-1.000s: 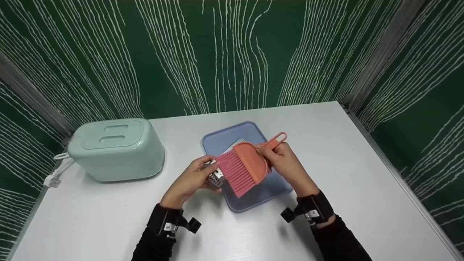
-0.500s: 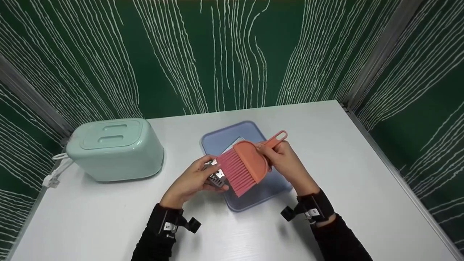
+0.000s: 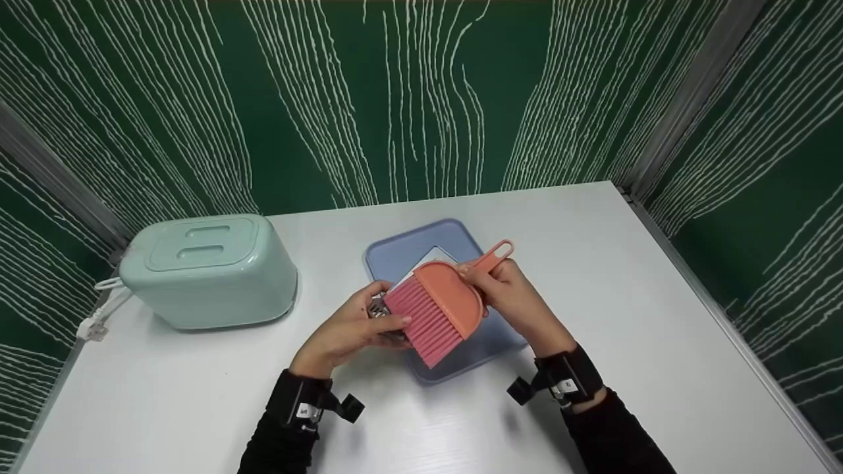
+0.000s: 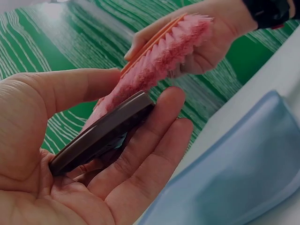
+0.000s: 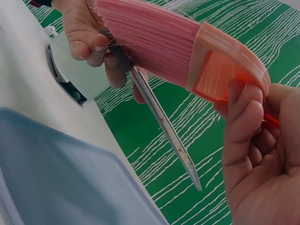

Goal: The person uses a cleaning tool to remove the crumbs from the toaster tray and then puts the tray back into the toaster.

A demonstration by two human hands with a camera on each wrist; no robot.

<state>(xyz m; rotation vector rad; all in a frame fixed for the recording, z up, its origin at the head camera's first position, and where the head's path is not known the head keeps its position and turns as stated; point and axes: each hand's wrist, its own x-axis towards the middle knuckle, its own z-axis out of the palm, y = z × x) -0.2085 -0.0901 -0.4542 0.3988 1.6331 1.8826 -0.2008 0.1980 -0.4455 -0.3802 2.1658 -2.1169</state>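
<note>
My right hand (image 3: pixel 497 283) grips an orange hand brush (image 3: pixel 454 299) where its handle meets the head, thumb on top. The pink bristles (image 5: pixel 150 37) lie against a long, flat, silvery piece with a dark end (image 4: pixel 101 133), which my left hand (image 3: pixel 352 332) holds by that end. In the left wrist view, my fingers lie under the dark end and my thumb reaches over it to the brush's edge. Yellowish specks dot the silvery part (image 5: pixel 168 133) in the right wrist view. The brush hides much of this piece in the head view.
Beneath both hands a blue tray (image 3: pixel 395 252) lies on the white table (image 3: pixel 658 316). A mint-green lidded appliance (image 3: pixel 211 289) stands at the back left, its white cord and plug (image 3: pixel 92 327) beside it. Green walls (image 3: pixel 296 131) with white lines enclose the table.
The brush has shifted slightly left and down, so its bristles now cover more of the slotted dark end. My left thumb has moved with it, and my right hand has followed the brush.
</note>
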